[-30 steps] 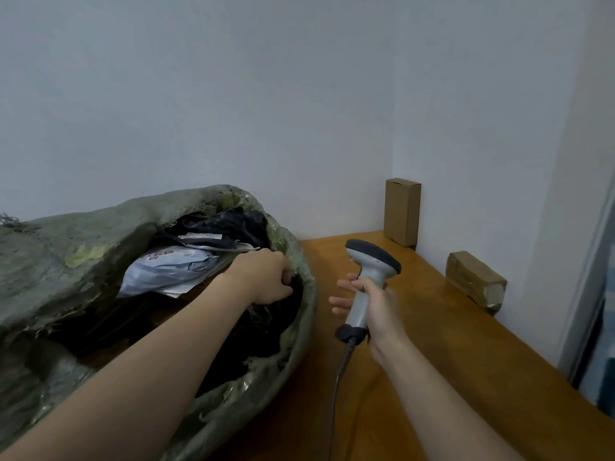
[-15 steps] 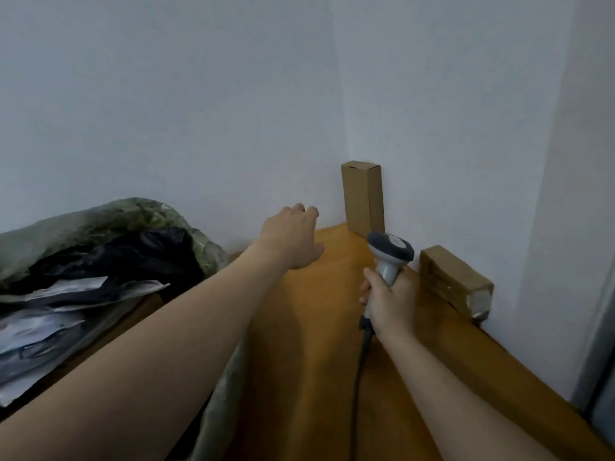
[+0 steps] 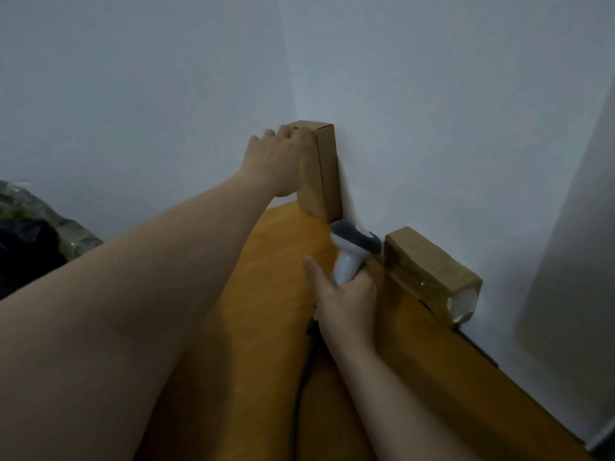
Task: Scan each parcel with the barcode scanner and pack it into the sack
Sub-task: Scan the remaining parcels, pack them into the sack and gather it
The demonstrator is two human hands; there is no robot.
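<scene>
Our left hand curls its fingers over the upright brown box; our right hand grips the scanner.

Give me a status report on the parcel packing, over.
Left hand grips upright box. Right hand holds scanner. Taped parcel lies beside scanner, not in the way.

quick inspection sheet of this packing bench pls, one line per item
surface: wooden table, orange-brown
job's things: upright box in the corner; taped parcel lying along the right wall; sack at far left, dark contents showing
clutter: nothing seen
grippers: left hand curls over the upright box's top; right hand grips the scanner by its handle
cables: dark cable runs from the scanner's handle towards the camera
surroundings: plain white walls meeting in a corner
</scene>
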